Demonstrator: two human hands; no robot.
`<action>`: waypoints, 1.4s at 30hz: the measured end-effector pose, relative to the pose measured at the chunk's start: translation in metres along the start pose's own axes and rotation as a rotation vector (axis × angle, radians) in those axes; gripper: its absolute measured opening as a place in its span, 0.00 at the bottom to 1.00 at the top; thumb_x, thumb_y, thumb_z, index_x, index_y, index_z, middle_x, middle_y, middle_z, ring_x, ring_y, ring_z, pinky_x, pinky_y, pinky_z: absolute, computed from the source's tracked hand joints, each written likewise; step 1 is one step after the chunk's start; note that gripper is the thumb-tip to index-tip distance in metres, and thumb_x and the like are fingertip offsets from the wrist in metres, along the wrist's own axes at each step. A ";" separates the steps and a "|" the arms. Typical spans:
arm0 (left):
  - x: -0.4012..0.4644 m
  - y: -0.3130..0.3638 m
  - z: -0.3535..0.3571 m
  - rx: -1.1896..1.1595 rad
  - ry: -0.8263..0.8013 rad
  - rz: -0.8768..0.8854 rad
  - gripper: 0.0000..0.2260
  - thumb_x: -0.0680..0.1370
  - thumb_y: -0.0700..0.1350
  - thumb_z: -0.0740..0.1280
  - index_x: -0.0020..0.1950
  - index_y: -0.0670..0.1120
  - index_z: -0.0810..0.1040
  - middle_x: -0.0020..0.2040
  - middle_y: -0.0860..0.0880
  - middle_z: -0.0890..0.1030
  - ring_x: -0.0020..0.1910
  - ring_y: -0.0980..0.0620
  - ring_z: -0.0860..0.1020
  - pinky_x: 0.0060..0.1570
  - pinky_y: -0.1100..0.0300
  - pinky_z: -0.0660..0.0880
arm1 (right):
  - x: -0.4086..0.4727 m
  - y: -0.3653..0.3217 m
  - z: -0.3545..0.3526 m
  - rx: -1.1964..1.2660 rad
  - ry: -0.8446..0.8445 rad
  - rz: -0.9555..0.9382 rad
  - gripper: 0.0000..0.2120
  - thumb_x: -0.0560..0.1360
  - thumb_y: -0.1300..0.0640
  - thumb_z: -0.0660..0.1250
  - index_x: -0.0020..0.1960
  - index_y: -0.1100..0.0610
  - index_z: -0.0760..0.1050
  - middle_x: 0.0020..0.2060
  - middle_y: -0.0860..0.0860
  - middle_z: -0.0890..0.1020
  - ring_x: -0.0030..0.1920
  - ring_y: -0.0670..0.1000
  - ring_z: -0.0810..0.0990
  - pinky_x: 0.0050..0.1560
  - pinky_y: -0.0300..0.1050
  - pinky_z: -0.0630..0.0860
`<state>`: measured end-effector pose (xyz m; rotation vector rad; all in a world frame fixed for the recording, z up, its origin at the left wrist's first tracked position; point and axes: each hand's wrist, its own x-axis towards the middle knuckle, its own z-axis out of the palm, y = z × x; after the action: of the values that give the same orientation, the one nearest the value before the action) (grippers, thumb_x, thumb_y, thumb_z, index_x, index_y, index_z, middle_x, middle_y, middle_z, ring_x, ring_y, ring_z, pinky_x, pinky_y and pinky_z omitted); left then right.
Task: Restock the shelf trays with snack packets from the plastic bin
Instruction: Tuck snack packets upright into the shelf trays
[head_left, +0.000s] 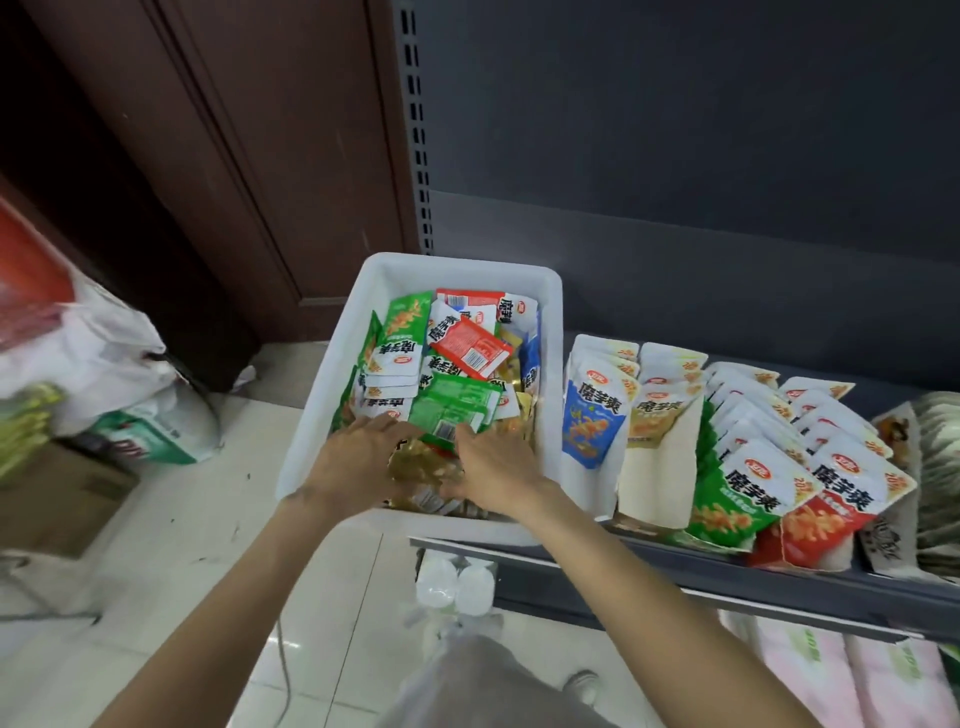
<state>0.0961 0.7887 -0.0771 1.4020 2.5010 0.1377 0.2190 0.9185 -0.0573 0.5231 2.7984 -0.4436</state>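
White bin (332, 364) sits at the left end of the shelf (727, 577), just beside the trays. Bin holds loose packets, mixed: green (452, 410), red (470, 349), blue and gold. Both hands are inside the bin at its near edge. Left hand (358, 457) lies with fingers extended flat on the pile. Right hand (493, 467) also rests with fingers extended on the packets. A gold packet (423, 467) lies between the two hands, touched by both; whether either thumb grips it cannot be told. Trays to the right hold upright rows: blue packets (592, 415), gold-white, green (727, 499), red (826, 514). White sack (104, 353) on the floor, left.
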 end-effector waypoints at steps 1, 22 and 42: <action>0.000 -0.001 0.001 -0.015 0.009 -0.006 0.27 0.67 0.58 0.72 0.65 0.56 0.72 0.60 0.53 0.76 0.60 0.49 0.74 0.58 0.54 0.72 | 0.002 -0.001 0.001 0.067 -0.012 0.026 0.20 0.75 0.52 0.69 0.60 0.60 0.68 0.45 0.52 0.78 0.44 0.53 0.77 0.45 0.47 0.74; 0.002 0.126 -0.046 -1.741 0.179 -0.136 0.16 0.77 0.34 0.63 0.63 0.48 0.71 0.53 0.45 0.82 0.49 0.47 0.81 0.43 0.56 0.79 | -0.095 0.057 -0.019 0.362 0.755 -0.246 0.18 0.75 0.46 0.66 0.60 0.55 0.79 0.61 0.49 0.77 0.63 0.50 0.73 0.63 0.44 0.71; 0.071 0.214 -0.022 -1.143 0.145 0.212 0.13 0.76 0.39 0.68 0.54 0.53 0.69 0.50 0.61 0.80 0.50 0.62 0.80 0.45 0.62 0.79 | -0.149 0.143 -0.030 0.431 0.871 0.522 0.15 0.72 0.52 0.72 0.58 0.51 0.77 0.47 0.45 0.83 0.42 0.45 0.82 0.41 0.45 0.79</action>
<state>0.2306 0.9631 -0.0234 1.0922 1.7285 1.4580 0.4026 1.0095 -0.0199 1.8729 3.1020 -0.8569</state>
